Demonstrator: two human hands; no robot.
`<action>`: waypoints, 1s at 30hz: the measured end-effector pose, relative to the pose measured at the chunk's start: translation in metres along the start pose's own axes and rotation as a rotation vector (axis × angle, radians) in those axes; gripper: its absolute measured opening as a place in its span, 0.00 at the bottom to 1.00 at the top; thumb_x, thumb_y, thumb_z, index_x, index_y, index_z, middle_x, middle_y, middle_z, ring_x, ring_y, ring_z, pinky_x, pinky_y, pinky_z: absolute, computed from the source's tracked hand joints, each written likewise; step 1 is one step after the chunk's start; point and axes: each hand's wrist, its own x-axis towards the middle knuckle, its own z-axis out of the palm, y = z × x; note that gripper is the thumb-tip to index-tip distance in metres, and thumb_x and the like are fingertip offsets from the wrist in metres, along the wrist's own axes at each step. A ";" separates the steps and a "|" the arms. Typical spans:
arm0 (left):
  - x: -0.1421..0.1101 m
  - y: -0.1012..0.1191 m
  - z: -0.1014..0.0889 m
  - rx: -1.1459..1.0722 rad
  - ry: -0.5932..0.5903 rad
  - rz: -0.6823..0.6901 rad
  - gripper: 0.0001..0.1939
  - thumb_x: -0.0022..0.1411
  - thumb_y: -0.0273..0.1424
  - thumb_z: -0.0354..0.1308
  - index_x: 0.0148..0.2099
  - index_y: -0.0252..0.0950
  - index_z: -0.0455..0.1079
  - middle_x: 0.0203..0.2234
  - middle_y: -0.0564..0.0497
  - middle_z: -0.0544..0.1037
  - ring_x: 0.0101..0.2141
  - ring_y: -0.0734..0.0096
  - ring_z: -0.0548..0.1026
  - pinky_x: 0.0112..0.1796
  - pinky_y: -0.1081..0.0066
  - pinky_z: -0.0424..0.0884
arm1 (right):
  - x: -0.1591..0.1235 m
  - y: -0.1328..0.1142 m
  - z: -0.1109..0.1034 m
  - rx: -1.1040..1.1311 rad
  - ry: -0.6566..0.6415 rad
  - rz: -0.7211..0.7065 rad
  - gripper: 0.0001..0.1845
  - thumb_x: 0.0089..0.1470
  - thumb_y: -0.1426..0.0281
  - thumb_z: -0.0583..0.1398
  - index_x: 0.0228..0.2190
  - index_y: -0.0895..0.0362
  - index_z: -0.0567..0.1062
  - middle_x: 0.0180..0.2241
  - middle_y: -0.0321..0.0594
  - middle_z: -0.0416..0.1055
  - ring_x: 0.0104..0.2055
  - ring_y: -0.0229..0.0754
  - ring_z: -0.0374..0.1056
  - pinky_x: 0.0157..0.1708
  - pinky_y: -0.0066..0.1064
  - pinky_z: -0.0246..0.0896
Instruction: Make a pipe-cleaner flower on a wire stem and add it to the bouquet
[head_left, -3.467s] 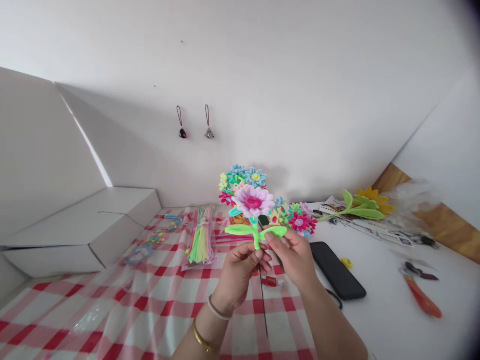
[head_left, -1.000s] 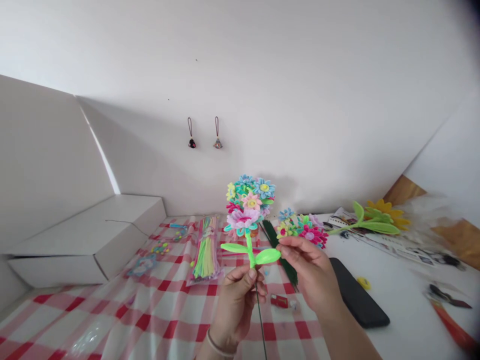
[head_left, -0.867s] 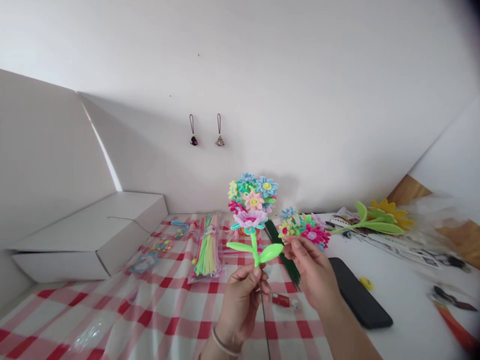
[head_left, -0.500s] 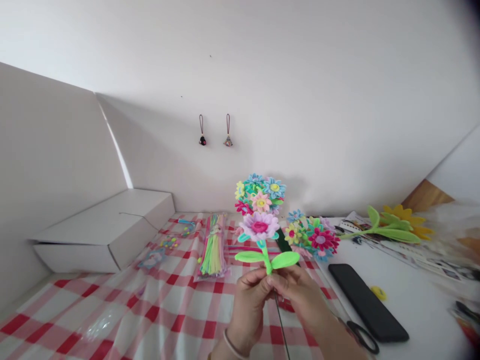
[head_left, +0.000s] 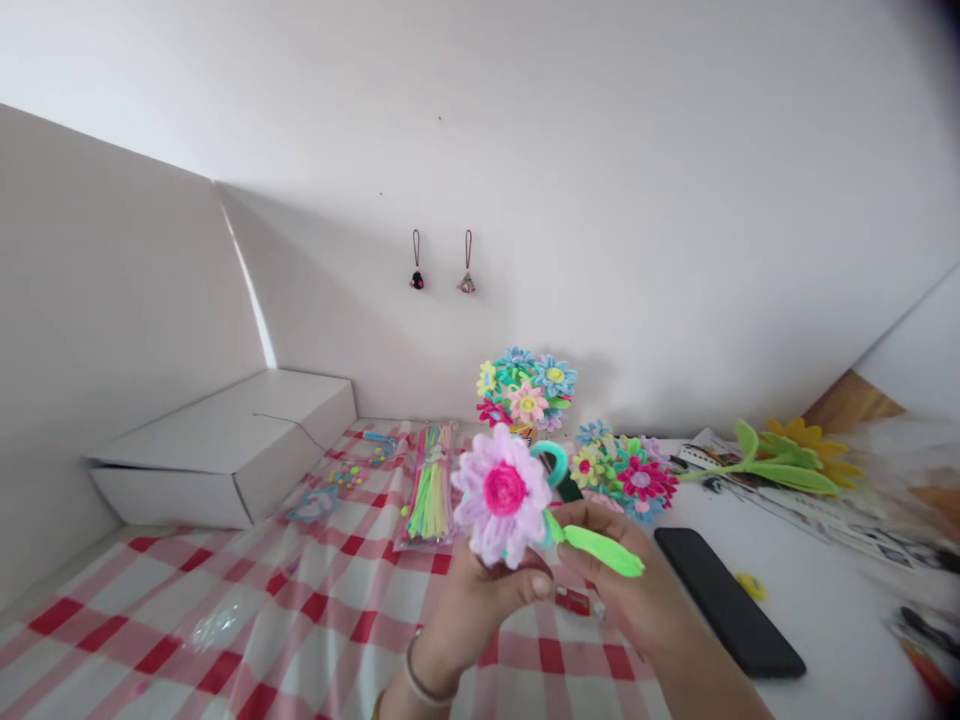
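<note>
A lilac pipe-cleaner flower (head_left: 504, 490) with a bright pink centre is held up in front of me, its face tilted towards me. One green leaf (head_left: 604, 550) sticks out to the right, and a teal loop (head_left: 553, 462) shows beside the petals. My right hand (head_left: 637, 590) is closed around the stem by the leaf. My left hand (head_left: 484, 605) is curled below and behind the bloom, its thumb pointing right; the petals hide most of its fingers. A small red item (head_left: 574, 600) lies on the checked cloth beyond the hands.
Behind are an upright flower bunch (head_left: 525, 390) and a lower one (head_left: 626, 470). A bag of pipe cleaners (head_left: 429, 490) lies left of them, with a white box (head_left: 225, 440) further left. A black phone (head_left: 727, 600) and a yellow sunflower (head_left: 814, 450) lie right.
The flower has turned from side-on to facing me, and its bloom has come lower and slightly left. My left hand has moved left and under it. The dark stem below has left view.
</note>
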 end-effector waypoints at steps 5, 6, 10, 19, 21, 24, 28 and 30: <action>-0.004 0.038 -0.030 -0.268 0.100 0.177 0.18 0.56 0.42 0.51 0.41 0.35 0.71 0.31 0.46 0.74 0.31 0.67 0.71 0.33 0.67 0.68 | 0.010 -0.009 -0.012 -0.044 0.067 -0.074 0.11 0.36 0.68 0.68 0.28 0.54 0.76 0.30 0.38 0.75 0.32 0.41 0.70 0.35 0.31 0.63; -0.006 0.047 -0.033 -0.282 0.068 0.184 0.20 0.55 0.43 0.51 0.44 0.35 0.69 0.35 0.46 0.73 0.32 0.65 0.71 0.33 0.67 0.68 | 0.012 -0.007 -0.012 -0.052 0.079 -0.093 0.12 0.36 0.67 0.68 0.28 0.55 0.76 0.30 0.39 0.75 0.32 0.42 0.70 0.35 0.33 0.64; -0.014 0.073 -0.027 -0.101 -0.033 0.118 0.22 0.53 0.37 0.57 0.49 0.35 0.65 0.38 0.43 0.71 0.31 0.65 0.71 0.30 0.67 0.69 | 0.019 0.012 -0.005 -0.090 0.114 -0.174 0.14 0.37 0.63 0.67 0.29 0.56 0.77 0.32 0.43 0.75 0.35 0.46 0.70 0.36 0.37 0.64; -0.017 0.046 -0.012 -0.156 0.075 0.030 0.27 0.48 0.27 0.62 0.52 0.44 0.62 0.33 0.51 0.72 0.23 0.72 0.72 0.22 0.70 0.71 | 0.016 0.045 -0.004 -0.422 0.167 -0.298 0.13 0.46 0.62 0.61 0.35 0.54 0.76 0.37 0.43 0.74 0.41 0.49 0.67 0.41 0.40 0.61; -0.015 0.038 -0.017 -0.192 0.035 0.013 0.21 0.49 0.28 0.61 0.48 0.41 0.66 0.27 0.52 0.72 0.21 0.73 0.71 0.21 0.72 0.69 | 0.016 0.046 -0.005 -0.496 0.160 -0.365 0.11 0.48 0.63 0.60 0.34 0.53 0.77 0.36 0.42 0.74 0.40 0.48 0.68 0.42 0.40 0.61; -0.014 0.032 -0.023 -0.175 0.013 0.026 0.10 0.51 0.29 0.60 0.38 0.35 0.71 0.22 0.52 0.72 0.21 0.74 0.70 0.22 0.74 0.68 | 0.017 0.048 -0.006 -0.558 0.196 -0.431 0.09 0.47 0.64 0.60 0.32 0.52 0.77 0.33 0.40 0.74 0.38 0.47 0.68 0.42 0.40 0.60; -0.015 0.029 -0.025 -0.132 0.085 0.066 0.08 0.47 0.25 0.63 0.33 0.34 0.72 0.23 0.53 0.73 0.23 0.79 0.70 0.25 0.79 0.66 | 0.019 0.051 -0.006 -0.567 0.205 -0.442 0.09 0.48 0.64 0.60 0.33 0.51 0.77 0.35 0.39 0.74 0.39 0.46 0.67 0.43 0.40 0.59; -0.015 0.029 -0.023 -0.127 0.096 0.075 0.10 0.44 0.23 0.65 0.33 0.34 0.73 0.24 0.54 0.74 0.25 0.80 0.70 0.28 0.79 0.67 | 0.019 0.054 -0.004 -0.544 0.184 -0.427 0.09 0.48 0.64 0.60 0.34 0.51 0.76 0.36 0.39 0.73 0.41 0.46 0.67 0.44 0.40 0.59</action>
